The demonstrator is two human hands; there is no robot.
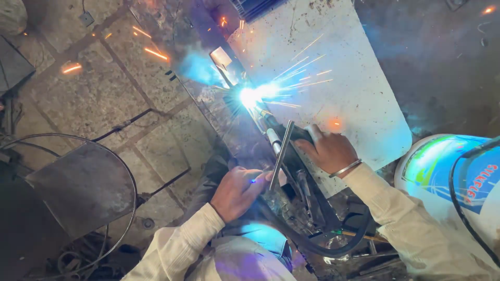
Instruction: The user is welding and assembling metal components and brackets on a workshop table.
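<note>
- The fingers of the right hand (329, 151) are wrapped around the dark handle of a welding electrode holder (284, 130), knuckles up, with a metal bangle (346, 168) on the wrist.
- The fingers of the left hand (237, 191) are curled and pinch the lower end of a thin metal bar (281, 154), which leans up and to the right across the holder.
- From the holder's tip a welding arc (250, 97) burns bright white-blue, throwing orange sparks over the surfaces around it.
- The arc sits on a long dark metal strip (229, 125) that runs diagonally, at the edge of a white sheet (359, 99) with a rounded corner.
- A thick black cable (312, 244) loops below the hands, between the two pale sleeves.
- To the right stands a white plastic bucket (448, 166) with coloured print.
- To the left, on the paved floor (114, 88), lies a grey metal plate (86, 187) ringed by a wire hoop (133, 192).
</note>
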